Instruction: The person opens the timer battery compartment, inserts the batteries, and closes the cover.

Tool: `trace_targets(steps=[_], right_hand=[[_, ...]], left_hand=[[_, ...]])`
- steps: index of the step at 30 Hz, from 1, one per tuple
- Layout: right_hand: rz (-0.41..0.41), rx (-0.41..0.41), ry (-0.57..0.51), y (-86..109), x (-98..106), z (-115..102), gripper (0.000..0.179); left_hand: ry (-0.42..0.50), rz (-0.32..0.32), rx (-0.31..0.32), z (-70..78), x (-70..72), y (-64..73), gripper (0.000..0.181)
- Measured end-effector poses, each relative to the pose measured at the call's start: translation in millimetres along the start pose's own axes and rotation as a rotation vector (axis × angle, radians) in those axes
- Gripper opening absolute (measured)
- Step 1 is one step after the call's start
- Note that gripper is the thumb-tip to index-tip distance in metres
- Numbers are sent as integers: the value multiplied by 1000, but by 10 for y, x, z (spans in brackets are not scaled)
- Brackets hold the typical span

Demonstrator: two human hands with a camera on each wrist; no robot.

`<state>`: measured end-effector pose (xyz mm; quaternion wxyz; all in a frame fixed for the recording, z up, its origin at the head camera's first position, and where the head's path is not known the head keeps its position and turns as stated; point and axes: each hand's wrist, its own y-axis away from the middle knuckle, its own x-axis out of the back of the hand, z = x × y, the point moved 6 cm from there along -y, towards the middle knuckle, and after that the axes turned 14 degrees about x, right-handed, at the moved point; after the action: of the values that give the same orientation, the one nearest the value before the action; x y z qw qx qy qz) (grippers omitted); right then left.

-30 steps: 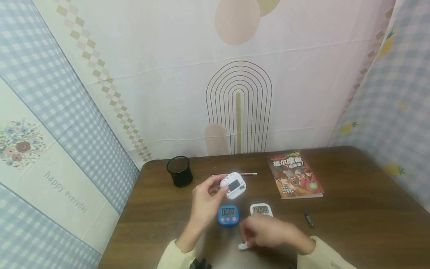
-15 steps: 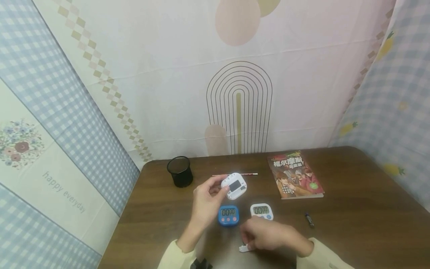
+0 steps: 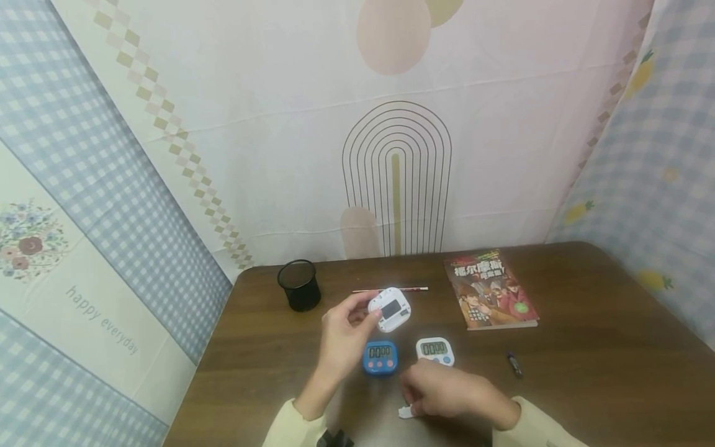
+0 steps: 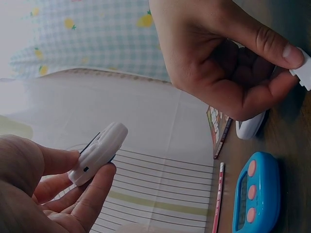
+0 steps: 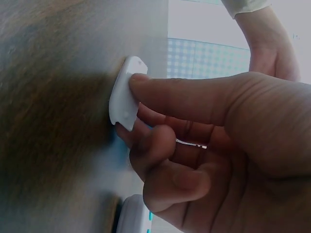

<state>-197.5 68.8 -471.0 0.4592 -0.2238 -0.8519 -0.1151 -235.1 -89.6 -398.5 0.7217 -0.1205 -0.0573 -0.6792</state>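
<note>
My left hand (image 3: 342, 332) holds up a white digital timer (image 3: 398, 318) between thumb and fingers, its back turned toward the head camera. A dark recess shows in that back; in the left wrist view the timer is edge-on. Low over the table, my right hand (image 3: 444, 388) pinches a small white battery cover (image 5: 125, 99) between thumb and forefinger, the other fingers curled in. A blue timer (image 3: 380, 366) with pink buttons stands between the hands, its display reading 00:00. Just beyond the right hand is another white timer (image 3: 434, 342) with blue buttons, partly hidden by that hand.
On the brown table (image 3: 251, 372), a small dark battery (image 3: 514, 365) lies at the right. Behind it is a comic-style book (image 3: 491, 298). A black mesh cup (image 3: 301, 292) stands at the back left, and a pencil (image 3: 418, 288) lies behind the held timer.
My right hand has shifted slightly toward the front edge with the battery cover, uncovering more of the white timer on the table. My left hand and its timer stay nearly still.
</note>
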Motion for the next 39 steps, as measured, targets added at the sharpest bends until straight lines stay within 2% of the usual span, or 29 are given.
trace_targets(steps=[16,25,32,39], right_hand=[[-16,-12,40,15,6,14,28],[15,-53,19,75,209,89,23],[68,-29,10,123,346,170,24],[110,-37,-2,290,474,241,25]], left_hand=[[-14,-1,7,-10,10,9,29],[-9,-1,6,6,13,-7,29],[3,2,-5,32,39,6,29],[-4,-16,12,25,36,9,29]])
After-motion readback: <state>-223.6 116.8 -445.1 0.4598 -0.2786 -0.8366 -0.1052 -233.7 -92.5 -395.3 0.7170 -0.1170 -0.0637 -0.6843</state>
